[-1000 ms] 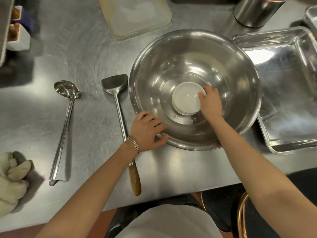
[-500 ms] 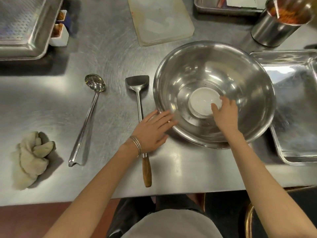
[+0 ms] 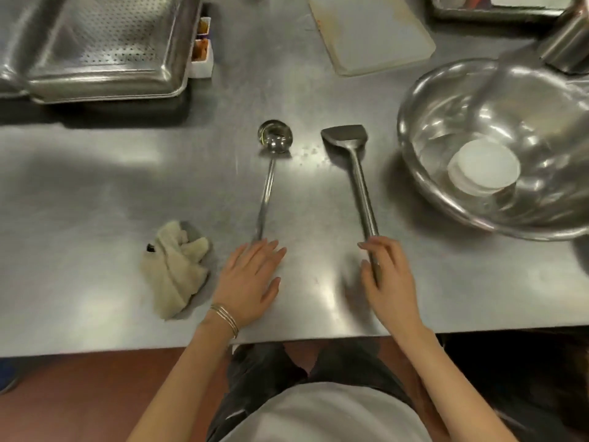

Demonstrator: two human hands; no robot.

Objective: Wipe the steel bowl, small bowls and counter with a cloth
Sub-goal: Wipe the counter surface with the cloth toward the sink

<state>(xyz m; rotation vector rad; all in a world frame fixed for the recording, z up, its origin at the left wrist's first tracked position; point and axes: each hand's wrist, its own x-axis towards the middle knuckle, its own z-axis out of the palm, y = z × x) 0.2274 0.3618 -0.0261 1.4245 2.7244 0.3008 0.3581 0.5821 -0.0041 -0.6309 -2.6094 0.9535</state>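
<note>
The large steel bowl (image 3: 446, 199) sits on the steel counter (image 3: 127, 193) at the right. Stacked white small bowls (image 3: 484, 165) lie in its bottom. A crumpled beige cloth (image 3: 175, 266) lies on the counter near the front edge, just left of my left hand (image 3: 248, 282). That hand rests flat and open on the counter, covering the end of the ladle (image 3: 274, 138) handle. My right hand (image 3: 389, 282) is curled around the handle of the steel spatula (image 3: 345, 137), which lies on the counter left of the bowl.
An upturned perforated steel tray (image 3: 102, 43) fills the back left, with small white sauce containers (image 3: 202, 55) beside it. A pale cutting board (image 3: 369, 30) lies at the back middle, and a steel canister (image 3: 567, 49) stands behind the bowl. The counter's front edge is close to my body.
Both hands have left the steel bowl and moved left. My left hand now lies on the ladle's handle end beside the cloth, and my right hand has closed on the spatula's handle.
</note>
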